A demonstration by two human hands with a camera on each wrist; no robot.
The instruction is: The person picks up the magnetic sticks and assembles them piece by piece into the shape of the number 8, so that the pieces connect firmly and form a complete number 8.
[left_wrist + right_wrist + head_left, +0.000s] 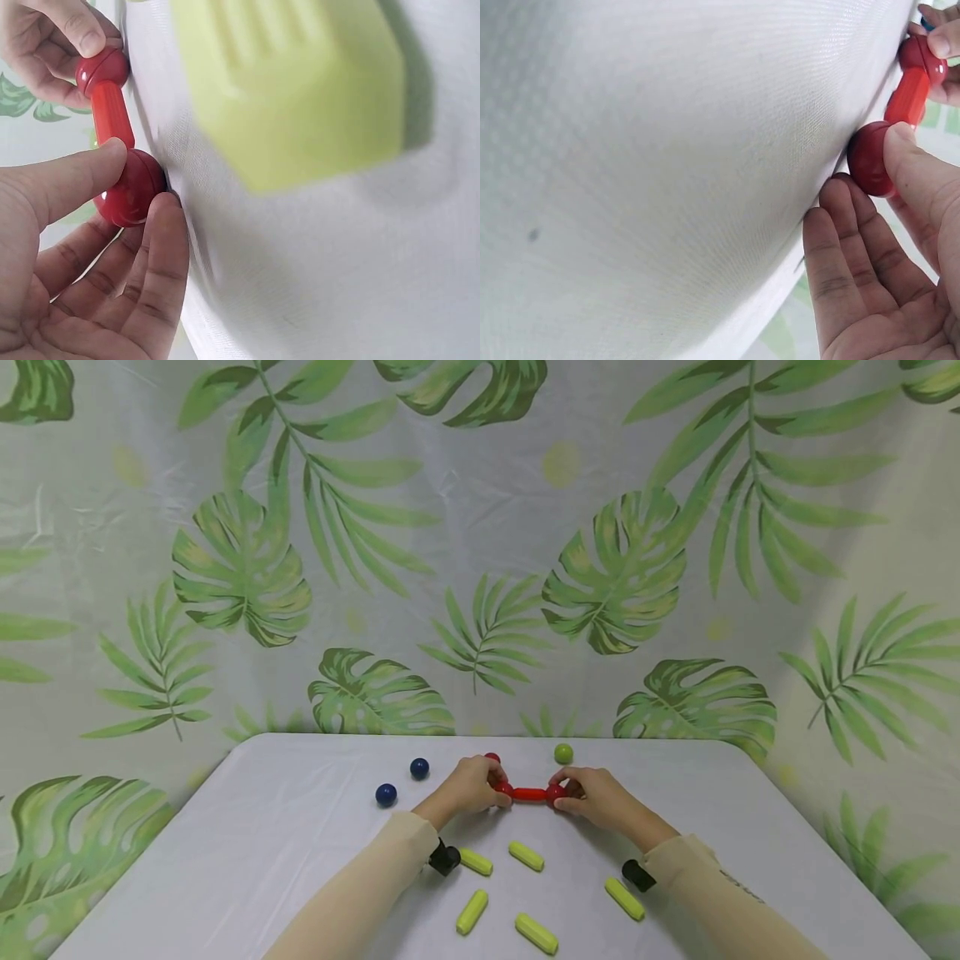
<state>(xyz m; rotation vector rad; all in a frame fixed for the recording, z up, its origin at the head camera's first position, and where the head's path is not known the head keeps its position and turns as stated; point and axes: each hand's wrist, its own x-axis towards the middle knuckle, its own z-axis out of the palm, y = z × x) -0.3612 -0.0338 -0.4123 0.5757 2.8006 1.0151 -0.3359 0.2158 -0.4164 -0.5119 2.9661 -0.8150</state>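
Observation:
A red ribbed rod [530, 794] lies between two red balls, end to end in one line over the back part of the table. My left hand [474, 785] pinches the left ball [135, 199] between thumb and fingers. At the other end, the right ball [866, 159] is pinched by my right hand [598, 797], its thumb on top. In both wrist views the rod's ends meet the balls. Another red ball [492, 757] sits just behind my left hand, partly hidden by it.
Two dark blue balls [419, 768] rest left of my left hand. A green ball [563, 753] stands near the table's back edge. Several yellow-green rods [527, 856] are scattered in front of my hands on the white table [262, 827]. A leaf-patterned curtain [480, 527] hangs behind.

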